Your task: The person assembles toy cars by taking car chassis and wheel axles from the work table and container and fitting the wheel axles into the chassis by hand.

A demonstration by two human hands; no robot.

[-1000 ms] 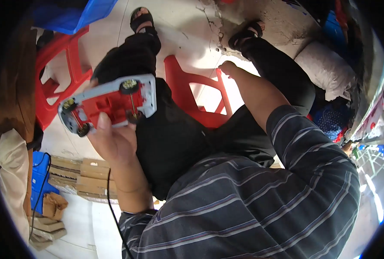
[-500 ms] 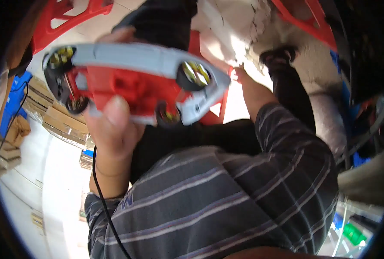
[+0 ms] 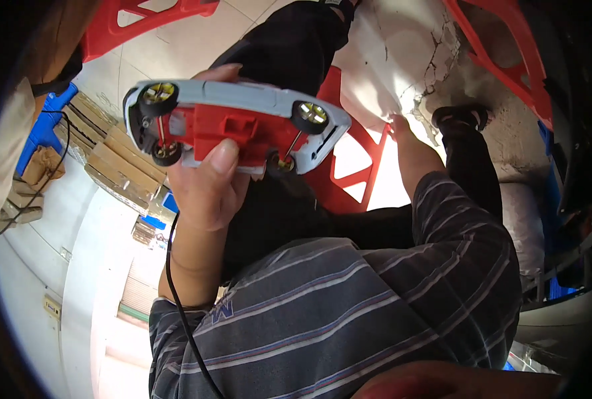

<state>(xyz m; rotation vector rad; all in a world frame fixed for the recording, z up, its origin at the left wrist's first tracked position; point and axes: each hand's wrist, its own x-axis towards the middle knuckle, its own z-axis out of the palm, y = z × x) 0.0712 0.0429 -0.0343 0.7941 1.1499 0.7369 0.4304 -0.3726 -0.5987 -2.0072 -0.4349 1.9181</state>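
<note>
Pinching a toy car [image 3: 236,126] between thumb and fingers, my left hand [image 3: 206,189] is holding it at eleven o'clock, in front of my black-trousered left leg [image 3: 269,46]; the grip is closing snugly around the body, thumb pressing on the red underside and fingertips showing over the far edge; I am presenting the base to my eyes, seemingly so that the red plate and all four yellow-hubbed wheels are facing me at once; the thumb is sitting between the axles, probably because the plate is offering a firm spot there and the wheels are being left uncovered.

At two o'clock, well apart from the car, my right hand [image 3: 400,130] is lying at the edge of a red stool [image 3: 326,189]; glare is washing out the fingers, so I cannot tell whether they are holding the edge or merely resting beside it; the left hand alone is bearing the toy, its compact body apparently allowing it.

Flattened cartons [image 3: 119,163] are lying between nine and ten o'clock; a black cable [image 3: 176,286] is running down at eight o'clock, passing my left forearm and crossing my striped shirt [image 3: 296,319], below the car and apart from its wheels; a pale sack [image 3: 522,226] is slumping at three o'clock, beyond my right leg [image 3: 469,159].
</note>
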